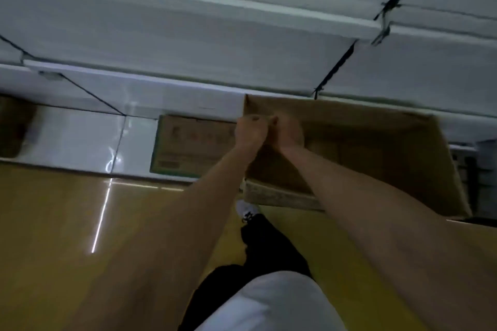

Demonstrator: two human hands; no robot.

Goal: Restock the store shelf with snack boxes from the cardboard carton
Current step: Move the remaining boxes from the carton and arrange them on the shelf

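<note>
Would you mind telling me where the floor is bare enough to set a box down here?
The widest bare patch is the yellow floor on the left, bordered by the white wall base and the printed box. It is crowded on the right, where the open carton sits and both hands, left hand and right hand, meet at its near edge.

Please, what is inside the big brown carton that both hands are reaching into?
The carton interior looks dark and blurred; no snack boxes are discernible. The left hand and right hand, fingers curled, cover part of the near edge.
</note>
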